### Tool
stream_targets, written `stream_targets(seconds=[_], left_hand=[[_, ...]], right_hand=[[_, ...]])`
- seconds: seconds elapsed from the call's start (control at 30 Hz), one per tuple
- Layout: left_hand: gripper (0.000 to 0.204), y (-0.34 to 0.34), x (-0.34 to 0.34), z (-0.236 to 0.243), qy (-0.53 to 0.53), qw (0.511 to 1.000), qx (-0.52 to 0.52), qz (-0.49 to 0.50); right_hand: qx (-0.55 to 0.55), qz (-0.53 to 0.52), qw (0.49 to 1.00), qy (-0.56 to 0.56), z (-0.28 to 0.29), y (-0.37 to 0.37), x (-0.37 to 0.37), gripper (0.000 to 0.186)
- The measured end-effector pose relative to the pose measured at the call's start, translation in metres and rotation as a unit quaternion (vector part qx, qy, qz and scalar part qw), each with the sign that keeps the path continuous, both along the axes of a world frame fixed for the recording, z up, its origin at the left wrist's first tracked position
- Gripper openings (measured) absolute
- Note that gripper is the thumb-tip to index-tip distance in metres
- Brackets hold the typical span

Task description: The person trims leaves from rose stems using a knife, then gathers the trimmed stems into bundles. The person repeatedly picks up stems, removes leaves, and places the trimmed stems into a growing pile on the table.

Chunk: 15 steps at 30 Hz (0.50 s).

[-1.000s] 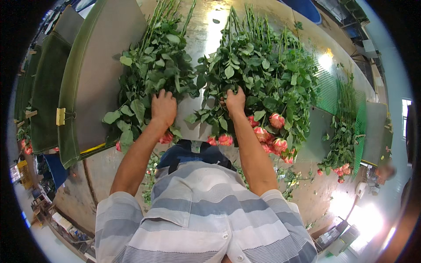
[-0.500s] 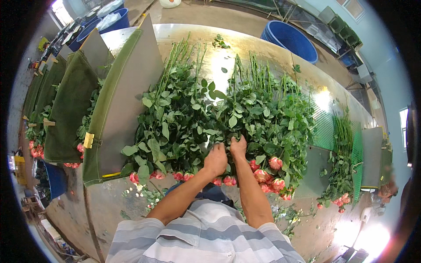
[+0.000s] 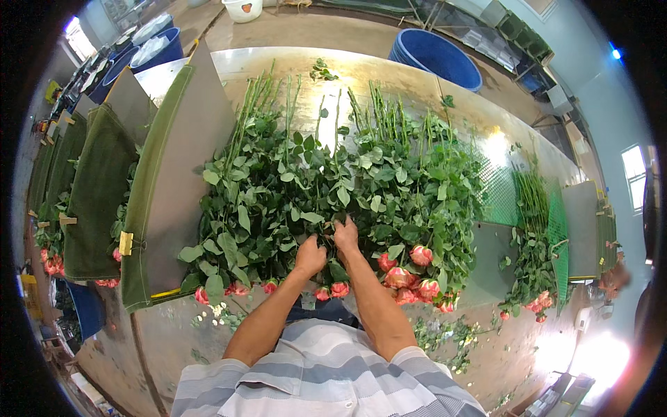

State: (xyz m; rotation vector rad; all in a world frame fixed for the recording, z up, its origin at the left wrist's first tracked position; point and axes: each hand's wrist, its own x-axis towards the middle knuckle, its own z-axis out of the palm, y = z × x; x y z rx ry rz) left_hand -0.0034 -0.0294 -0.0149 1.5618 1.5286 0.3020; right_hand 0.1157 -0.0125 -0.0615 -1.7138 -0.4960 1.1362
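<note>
Cut roses lie across the metal table with their stems pointing away from me and their pink-and-cream blooms (image 3: 399, 278) along the near edge. My left hand (image 3: 311, 256) is closed low among the foliage, around rose stems that are mostly hidden by leaves. Slightly farther and to the right, my right hand (image 3: 345, 234) pinches at the stems, its fingertips partly buried in green. Two blooms (image 3: 331, 290) hang between my forearms. Leafy piles spread on both sides, the left pile (image 3: 243, 222) and the right pile (image 3: 424, 194).
A grey upright panel edged in green cloth (image 3: 177, 167) stands left, with more cloth-covered dividers beyond. At right lie green mesh (image 3: 500, 191) and another rose bunch (image 3: 531, 215). A blue tub (image 3: 435, 59) stands past the table (image 3: 243, 62). Fallen leaves and petals litter the floor.
The view has shifted, and the scene sits farther left. Bare upright stems now show in the gap between the two piles. Both hands remain close together among the leaves.
</note>
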Motion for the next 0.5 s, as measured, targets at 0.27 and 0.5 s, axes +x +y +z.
stream_targets(seconds=[0.27, 0.5], left_hand=[[0.048, 0.001, -0.017, 0.009, 0.08, 0.996, 0.018, -0.042], [0.038, 0.003, 0.006, 0.007, 0.07, 0.992, 0.041, -0.096]], right_hand=[[-0.028, 0.05, 0.982, -0.177, 0.001, -0.016, 0.008, 0.033], [0.023, -0.012, 0.981, -0.193, -0.055, -0.013, 0.029, 0.024]])
